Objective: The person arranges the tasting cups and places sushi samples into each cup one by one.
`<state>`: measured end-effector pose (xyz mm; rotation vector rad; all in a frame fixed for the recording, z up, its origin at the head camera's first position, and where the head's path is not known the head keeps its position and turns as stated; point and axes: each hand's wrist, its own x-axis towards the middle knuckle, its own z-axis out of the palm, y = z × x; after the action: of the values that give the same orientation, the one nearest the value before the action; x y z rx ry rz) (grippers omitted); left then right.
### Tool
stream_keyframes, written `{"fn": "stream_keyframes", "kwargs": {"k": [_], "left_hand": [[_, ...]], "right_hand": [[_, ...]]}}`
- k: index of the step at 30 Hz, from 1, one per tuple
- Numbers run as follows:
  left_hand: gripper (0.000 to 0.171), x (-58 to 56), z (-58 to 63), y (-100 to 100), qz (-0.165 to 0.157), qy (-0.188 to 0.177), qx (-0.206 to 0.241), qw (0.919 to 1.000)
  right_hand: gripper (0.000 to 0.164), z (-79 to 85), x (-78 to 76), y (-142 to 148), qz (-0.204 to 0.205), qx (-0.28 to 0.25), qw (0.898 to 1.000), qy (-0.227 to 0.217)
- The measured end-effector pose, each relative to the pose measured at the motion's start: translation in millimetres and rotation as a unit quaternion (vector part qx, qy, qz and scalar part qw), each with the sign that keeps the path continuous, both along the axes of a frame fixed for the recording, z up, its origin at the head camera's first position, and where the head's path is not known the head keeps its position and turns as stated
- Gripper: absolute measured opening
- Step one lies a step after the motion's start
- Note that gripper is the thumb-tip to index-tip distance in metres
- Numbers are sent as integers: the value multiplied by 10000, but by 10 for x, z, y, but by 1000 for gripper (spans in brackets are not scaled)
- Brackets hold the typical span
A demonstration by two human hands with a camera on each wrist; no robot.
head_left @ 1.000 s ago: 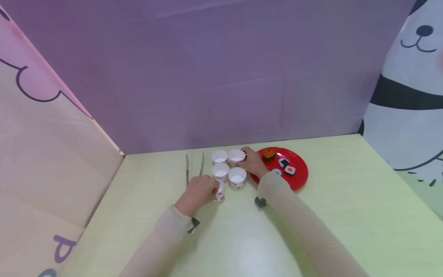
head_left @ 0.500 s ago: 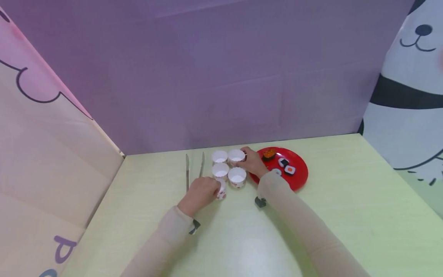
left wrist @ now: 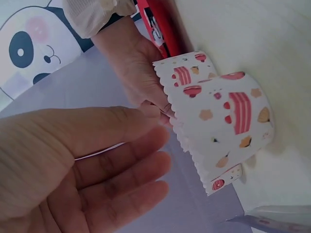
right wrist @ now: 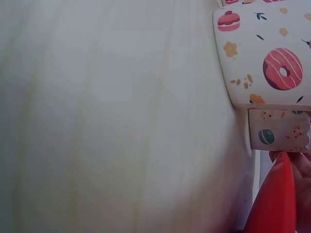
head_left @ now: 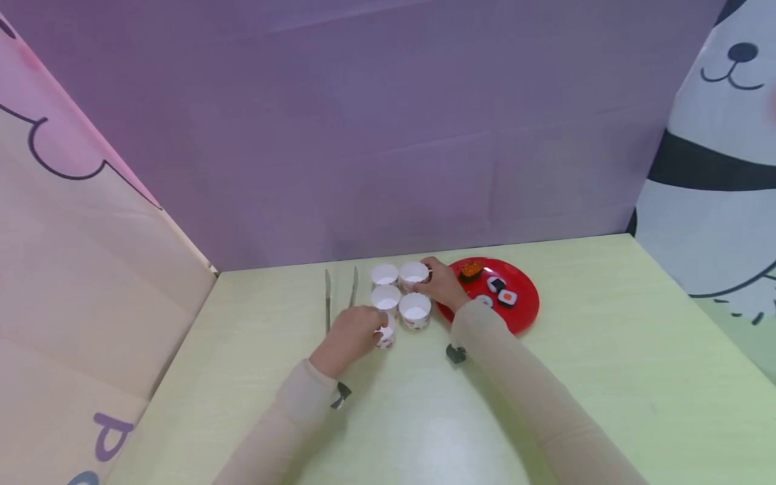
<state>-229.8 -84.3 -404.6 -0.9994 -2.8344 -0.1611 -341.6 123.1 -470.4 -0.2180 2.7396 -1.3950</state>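
Several white paper baking cups with scalloped rims and printed pastries stand close together, mouths up. At the nearest left cup (head_left: 386,335), my left hand (head_left: 347,337) hovers over the rim. In the left wrist view its thumb and fingers lie just beside that rim, slightly apart from it. My right hand (head_left: 444,286) pinches the back right cup (head_left: 413,271) between thumb and fingers. Between the hands are the front right cup (head_left: 415,310), the middle left cup (head_left: 385,298) and the back left cup (head_left: 384,273). The right wrist view mostly hides the right hand.
A red plate (head_left: 523,315) with several toy sushi pieces (head_left: 507,298) lies right of the cups, partly under the right forearm. Two slim knife-like metal utensils (head_left: 328,296) lie to the left. A purple backdrop (head_left: 388,168) rises behind the table.
My left hand has shifted slightly and its fingers have loosened from the nearest left cup, which now shows more of its mouth. The right hand stays at the back right cup.
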Motion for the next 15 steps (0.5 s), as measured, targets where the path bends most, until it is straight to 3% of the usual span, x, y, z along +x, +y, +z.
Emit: {"fn": "stream_keyframes", "kwargs": {"k": [7,15], "left_hand": [[9,-104,94,27,-16,-104,59,9999],[9,-338,124,88,-74,-160,37,9998]], "right_hand": [[57,6,-5,12,36,-1,10000,34],[57,-7,-16,16,-5,70,10000,-13]]}}
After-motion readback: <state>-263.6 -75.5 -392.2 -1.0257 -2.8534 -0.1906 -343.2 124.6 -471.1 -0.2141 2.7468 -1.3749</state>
